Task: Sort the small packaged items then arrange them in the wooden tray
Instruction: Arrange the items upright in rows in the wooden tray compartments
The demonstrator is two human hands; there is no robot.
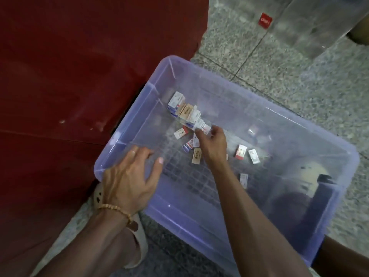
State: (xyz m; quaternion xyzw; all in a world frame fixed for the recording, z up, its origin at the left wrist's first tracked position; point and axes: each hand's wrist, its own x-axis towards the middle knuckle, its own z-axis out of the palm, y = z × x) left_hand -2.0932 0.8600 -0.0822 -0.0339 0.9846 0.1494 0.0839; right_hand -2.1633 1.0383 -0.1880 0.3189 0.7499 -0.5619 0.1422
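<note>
A clear purple plastic bin sits tilted on the speckled floor beside a dark red surface, with small packaged items inside: a row of small boxes stacked together toward its far left wall and loose boxes scattered on its ribbed bottom. The right hand reaches into the bin, its grip pinched on a small white box at the near end of the row. The left hand, a beaded bracelet at the wrist, rests on the bin's near left rim with fingers spread, its grip wide and holding nothing.

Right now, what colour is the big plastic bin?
Translucent pale purple plastic bin, clearest in the head view.
</note>
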